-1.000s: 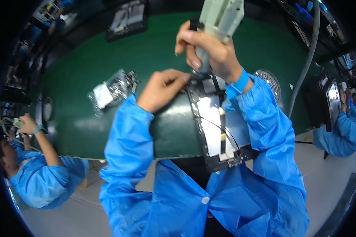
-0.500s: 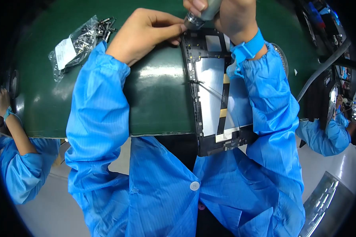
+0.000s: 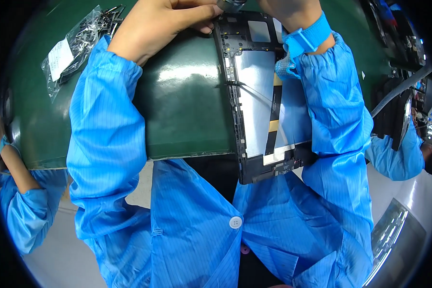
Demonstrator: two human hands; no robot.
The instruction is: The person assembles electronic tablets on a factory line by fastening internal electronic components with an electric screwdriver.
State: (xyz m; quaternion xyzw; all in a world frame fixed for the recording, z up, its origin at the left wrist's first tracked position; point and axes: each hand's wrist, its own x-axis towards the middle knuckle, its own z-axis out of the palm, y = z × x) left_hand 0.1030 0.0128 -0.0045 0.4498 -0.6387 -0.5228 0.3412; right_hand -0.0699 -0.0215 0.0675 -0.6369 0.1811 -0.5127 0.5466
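Observation:
An opened tablet (image 3: 254, 101) lies lengthwise in front of me, its near end jutting past the table edge. Silver plates, a dark ribbon cable and a black frame show inside it. My left hand (image 3: 153, 24) is at its far left corner, thumb and fingers closed in a pinch; anything between them is hidden. Beside the thumb stands the nose of a grey cylindrical tool, apparently an electric screwdriver (image 3: 231, 5), at that corner. My right hand (image 3: 293, 12) is over the tablet's far end; its fingers are cut off now, but the earlier frame shows them round the tool.
A clear bag (image 3: 74, 48) with a white label lies left of my left arm, small metal parts spilling from it. The green table (image 3: 187, 110) ends near my lap. Co-workers' blue sleeves (image 3: 393, 156) show on both sides, and a grey cable (image 3: 403, 86) runs at the right.
The view has shifted, so the hands, tablet and bag sit higher in the picture. The tool's body and the right fingers have passed out of the top. The tool nose stays at the tablet's corner.

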